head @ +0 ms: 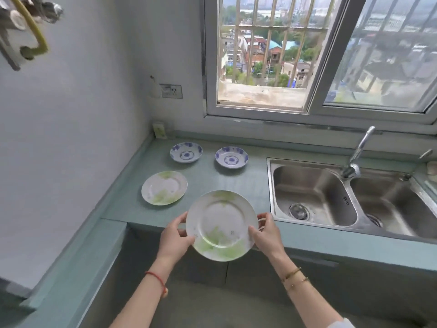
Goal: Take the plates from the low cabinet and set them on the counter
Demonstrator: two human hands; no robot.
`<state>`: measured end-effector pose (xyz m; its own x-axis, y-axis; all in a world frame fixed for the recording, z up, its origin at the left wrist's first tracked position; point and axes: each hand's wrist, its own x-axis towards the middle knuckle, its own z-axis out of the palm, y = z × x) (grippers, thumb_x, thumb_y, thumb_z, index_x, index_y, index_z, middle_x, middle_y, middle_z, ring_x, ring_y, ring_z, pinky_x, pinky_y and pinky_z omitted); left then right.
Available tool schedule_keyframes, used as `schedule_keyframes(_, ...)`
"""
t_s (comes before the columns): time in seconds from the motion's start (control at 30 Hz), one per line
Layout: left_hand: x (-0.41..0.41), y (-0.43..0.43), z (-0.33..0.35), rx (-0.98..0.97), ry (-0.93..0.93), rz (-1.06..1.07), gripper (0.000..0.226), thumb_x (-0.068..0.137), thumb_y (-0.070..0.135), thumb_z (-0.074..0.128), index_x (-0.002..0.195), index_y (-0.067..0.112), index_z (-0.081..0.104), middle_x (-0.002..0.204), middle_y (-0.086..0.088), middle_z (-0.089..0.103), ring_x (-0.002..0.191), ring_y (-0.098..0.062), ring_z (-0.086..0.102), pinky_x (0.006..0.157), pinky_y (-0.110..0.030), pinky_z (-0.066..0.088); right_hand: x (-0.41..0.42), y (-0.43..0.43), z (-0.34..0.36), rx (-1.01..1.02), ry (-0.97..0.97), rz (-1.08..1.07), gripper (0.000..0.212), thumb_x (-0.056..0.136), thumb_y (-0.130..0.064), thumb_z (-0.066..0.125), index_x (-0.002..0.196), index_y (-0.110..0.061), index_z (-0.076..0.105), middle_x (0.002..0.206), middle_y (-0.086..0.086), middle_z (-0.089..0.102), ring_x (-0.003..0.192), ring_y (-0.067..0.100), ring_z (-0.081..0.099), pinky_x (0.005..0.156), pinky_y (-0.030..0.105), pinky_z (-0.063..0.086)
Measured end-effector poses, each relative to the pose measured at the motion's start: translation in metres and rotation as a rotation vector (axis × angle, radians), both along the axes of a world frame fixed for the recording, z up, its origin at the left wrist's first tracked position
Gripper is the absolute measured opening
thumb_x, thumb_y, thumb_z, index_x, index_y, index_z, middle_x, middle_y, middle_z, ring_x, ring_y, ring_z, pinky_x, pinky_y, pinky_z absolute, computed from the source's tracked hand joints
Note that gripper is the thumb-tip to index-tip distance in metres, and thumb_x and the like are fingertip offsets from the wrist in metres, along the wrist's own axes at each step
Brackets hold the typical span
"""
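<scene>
I hold a white plate with green leaf marks (221,223) by its two sides, above the front edge of the green counter (224,181). My left hand (173,237) grips its left rim and my right hand (267,233) grips its right rim. A second white and green plate (164,188) lies flat on the counter to the left. Two small white dishes with blue flowers, one on the left (186,152) and one on the right (231,157), sit farther back. The low cabinet doors (227,271) below the counter look closed.
A steel double sink (314,192) with a tap (357,155) fills the counter's right side. A window with bars (272,50) is behind it. A wall socket (171,91) sits at the back left. The counter turns along the left wall (78,256).
</scene>
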<state>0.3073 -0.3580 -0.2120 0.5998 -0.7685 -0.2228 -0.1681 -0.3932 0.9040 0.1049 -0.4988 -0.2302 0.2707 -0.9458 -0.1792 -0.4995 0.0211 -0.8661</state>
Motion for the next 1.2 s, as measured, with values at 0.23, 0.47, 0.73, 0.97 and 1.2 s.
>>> schedule_keyframes(0.23, 0.042, -0.111, -0.042, 0.119, -0.014, 0.039, 0.070, 0.080, -0.005, 0.070, 0.144, 0.019, 0.050, 0.125, 0.002, 0.062, 0.086, -0.011, 0.067, 0.051, -0.010, 0.050, 0.055, -0.118, -0.044, 0.019, 0.167, 0.073, 0.027, 0.084, -0.013, 0.065, 0.105, -0.010, 0.048, 0.099, 0.005, 0.057, 0.085, 0.019, 0.054, 0.072, 0.028, 0.045)
schedule_keyframes(0.47, 0.082, -0.174, -0.084, 0.206, -0.019, 0.002, 0.072, 0.079, -0.002, 0.070, 0.145, 0.019, 0.049, 0.132, -0.005, 0.056, 0.098, -0.023, 0.068, 0.083, -0.032, 0.058, 0.095, -0.175, -0.091, 0.118, 0.292, 0.065, 0.030, 0.080, -0.010, 0.061, 0.107, -0.009, 0.047, 0.105, 0.008, 0.056, 0.094, 0.025, 0.055, 0.077, 0.035, 0.048)
schedule_keyframes(0.73, 0.119, -0.213, -0.123, 0.275, 0.057, -0.112, 0.076, 0.081, 0.003, 0.072, 0.149, 0.023, 0.043, 0.135, -0.004, 0.053, 0.101, -0.019, 0.066, 0.085, -0.028, 0.054, 0.125, -0.213, -0.115, 0.144, 0.396, 0.041, 0.032, 0.080, -0.009, 0.061, 0.109, -0.008, 0.048, 0.108, 0.012, 0.056, 0.094, 0.028, 0.055, 0.078, 0.037, 0.047)
schedule_keyframes(0.97, 0.132, -0.223, -0.140, 0.304, 0.089, -0.145, 0.076, 0.083, 0.003, 0.069, 0.150, 0.027, 0.042, 0.141, -0.001, 0.052, 0.098, -0.010, 0.066, 0.075, -0.014, 0.049, 0.135, -0.220, -0.122, 0.178, 0.470, 0.020, 0.034, 0.080, -0.011, 0.060, 0.112, -0.010, 0.048, 0.109, 0.012, 0.057, 0.098, 0.029, 0.055, 0.084, 0.042, 0.050)
schedule_keyframes(1.2, 0.138, -0.227, -0.143, 0.297, 0.071, -0.175, 0.077, 0.082, 0.005, 0.068, 0.151, 0.026, 0.040, 0.140, -0.002, 0.052, 0.098, -0.011, 0.068, 0.092, -0.032, 0.056, 0.142, -0.221, -0.125, 0.154, 0.544, 0.027, 0.032, 0.083, -0.011, 0.059, 0.112, -0.009, 0.046, 0.112, 0.011, 0.054, 0.098, 0.029, 0.056, 0.085, 0.045, 0.052)
